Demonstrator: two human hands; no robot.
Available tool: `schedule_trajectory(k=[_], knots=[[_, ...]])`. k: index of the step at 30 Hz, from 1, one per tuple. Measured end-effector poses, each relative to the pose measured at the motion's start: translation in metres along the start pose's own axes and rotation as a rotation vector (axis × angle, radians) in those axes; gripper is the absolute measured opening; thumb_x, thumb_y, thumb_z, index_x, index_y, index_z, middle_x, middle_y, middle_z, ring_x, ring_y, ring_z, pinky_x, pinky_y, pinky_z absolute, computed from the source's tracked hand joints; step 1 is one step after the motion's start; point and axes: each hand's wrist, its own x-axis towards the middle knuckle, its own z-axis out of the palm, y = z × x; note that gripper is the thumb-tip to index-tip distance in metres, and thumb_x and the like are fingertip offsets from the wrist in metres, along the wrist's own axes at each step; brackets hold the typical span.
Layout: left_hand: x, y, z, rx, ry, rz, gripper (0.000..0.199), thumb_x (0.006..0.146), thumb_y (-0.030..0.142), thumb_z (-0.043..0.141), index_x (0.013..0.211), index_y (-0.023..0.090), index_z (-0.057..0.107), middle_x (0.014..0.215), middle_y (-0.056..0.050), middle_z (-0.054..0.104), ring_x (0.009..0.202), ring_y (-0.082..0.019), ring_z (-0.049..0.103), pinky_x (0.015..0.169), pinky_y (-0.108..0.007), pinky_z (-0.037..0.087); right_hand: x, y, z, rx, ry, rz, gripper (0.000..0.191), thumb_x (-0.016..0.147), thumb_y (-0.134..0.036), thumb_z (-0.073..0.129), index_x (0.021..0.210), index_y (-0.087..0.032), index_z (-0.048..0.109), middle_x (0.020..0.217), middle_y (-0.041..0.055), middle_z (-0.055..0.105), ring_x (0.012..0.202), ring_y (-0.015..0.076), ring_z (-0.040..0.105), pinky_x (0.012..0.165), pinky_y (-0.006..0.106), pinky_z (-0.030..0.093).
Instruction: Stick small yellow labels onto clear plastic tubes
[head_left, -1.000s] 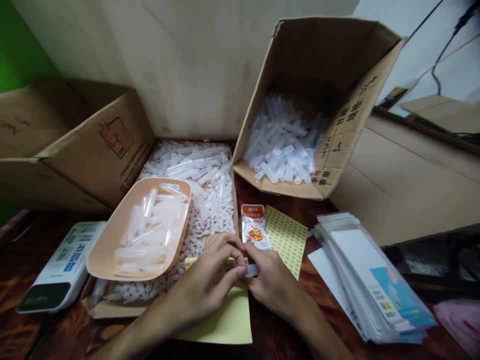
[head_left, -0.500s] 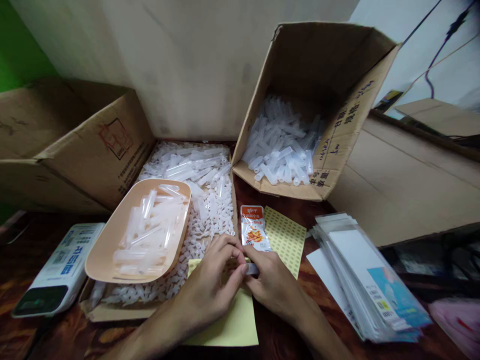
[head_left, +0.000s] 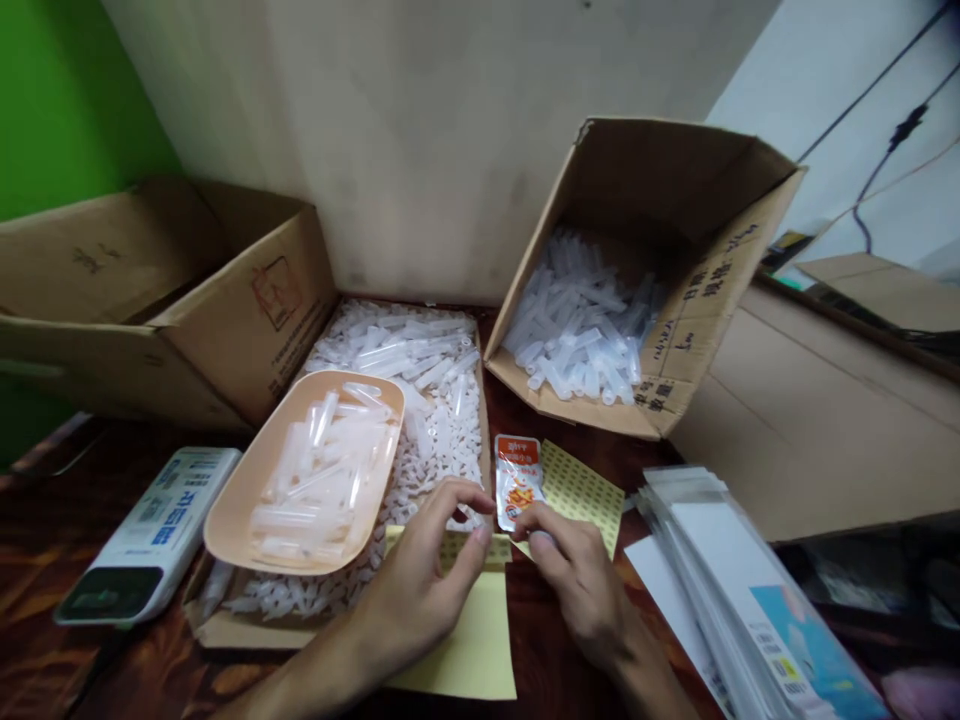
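My left hand (head_left: 442,560) is over a yellow sticker sheet (head_left: 472,640), thumb and forefinger apart, with nothing visible between them. My right hand (head_left: 574,575) is to its right, fingers curled and thumb against the forefinger; whether something small is held there is hidden. Just beyond it lies an orange-and-white packet (head_left: 519,480), partly over a second yellow sheet of dots (head_left: 581,490). A peach tray (head_left: 229,500) of clear tubes rests on a shallow carton (head_left: 251,632) full of small white pieces and tubes.
A tipped cardboard box (head_left: 739,270) holds many translucent tubes. Another open box (head_left: 247,310) stands at the left, behind a white device (head_left: 150,535) with a dark screen. Stacked plastic sleeves (head_left: 742,590) lie at the right.
My hands have moved apart, and the small translucent piece between them is no longer visible there. The camera view has shifted, so the boxes and tray appear lower and further right.
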Motion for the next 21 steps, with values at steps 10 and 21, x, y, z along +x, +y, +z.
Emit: schedule_trajectory(k=[10, 21], knots=[[0.001, 0.003, -0.001, 0.008, 0.026, -0.021, 0.016, 0.096, 0.017, 0.048, 0.106, 0.019, 0.060, 0.105, -0.007, 0.066, 0.104, -0.020, 0.062, 0.094, -0.032, 0.049, 0.033, -0.028, -0.001, 0.066, 0.198, -0.132, 0.030, 0.103, -0.034, 0.036, 0.086, -0.021, 0.058, 0.059, -0.0045, 0.045, 0.050, 0.0143, 0.041, 0.051, 0.029, 0.030], [0.004, -0.026, -0.009, 0.487, 0.103, 0.108, 0.042, 0.086, 0.005, 0.039, 0.123, 0.015, 0.059, 0.114, -0.014, 0.067, 0.108, -0.029, 0.063, 0.095, -0.044, 0.052, 0.122, -0.117, -0.022, -0.238, 0.284, -0.521, 0.023, 0.104, -0.030, 0.050, 0.118, -0.021, 0.065, 0.123, 0.0099, 0.064, 0.122, 0.0252, 0.054, 0.107, 0.044, 0.039]])
